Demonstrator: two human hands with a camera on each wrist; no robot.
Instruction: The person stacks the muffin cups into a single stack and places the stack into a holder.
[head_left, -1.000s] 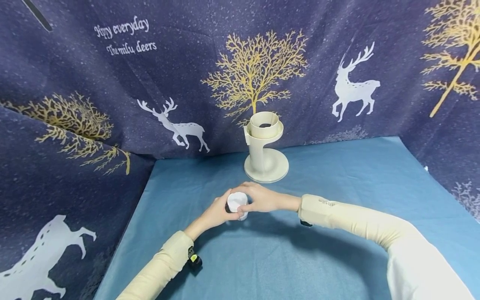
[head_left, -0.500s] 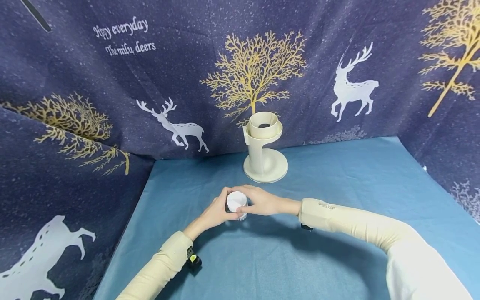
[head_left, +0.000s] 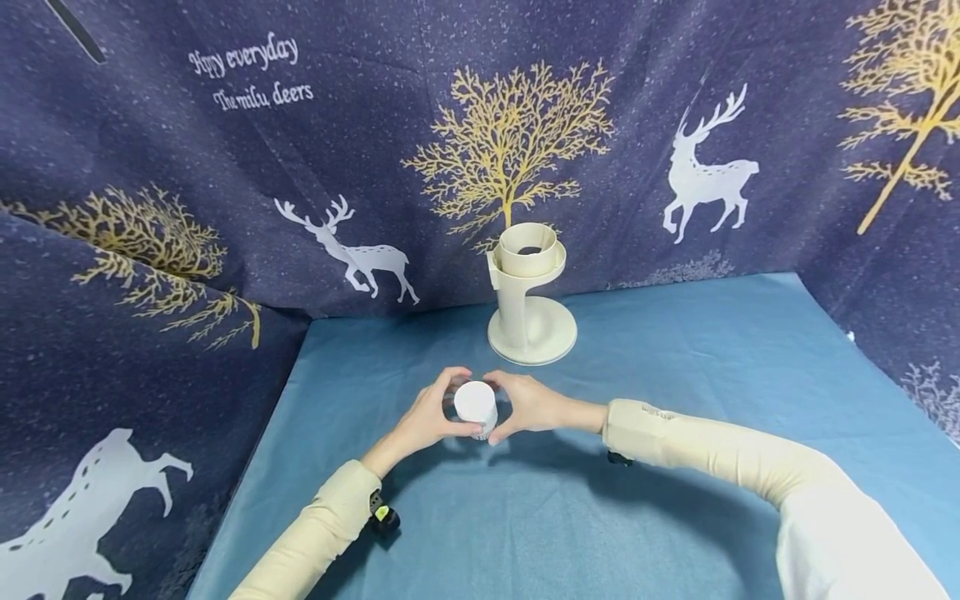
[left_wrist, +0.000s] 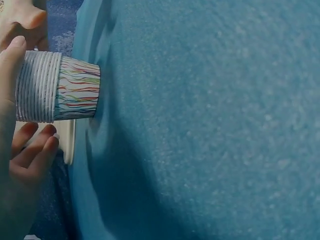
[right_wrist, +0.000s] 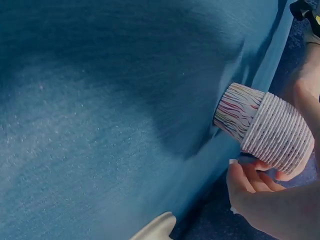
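A stack of paper cups (head_left: pixel 476 405) stands upright on the blue cloth in the head view, mouths up. In the left wrist view the lowest cup (left_wrist: pixel 78 92) shows coloured wavy lines, and many white rims are nested above it. My left hand (head_left: pixel 422 422) curves around the stack's left side, its thumb overlapping the front and its fingers away from the wall. On the other side my right hand (head_left: pixel 534 403) is spread in a loose arc, with a gap between its palm and the cups. In the right wrist view its fingers (right_wrist: pixel 250 180) lie beside the rims (right_wrist: pixel 280 132).
Behind the hands stands a cream stand (head_left: pixel 513 312) with a round base and a wide ring (head_left: pixel 528 265) on top. A dark blue curtain (head_left: pixel 360 150) with deer and trees hangs at the back and sides. Blue cloth (head_left: pixel 525 517) covers the table.
Both hands have loosened and drawn apart from the cup stack, opening a gap on each side. The stack stays at about the same spot. The cream stand has not moved.
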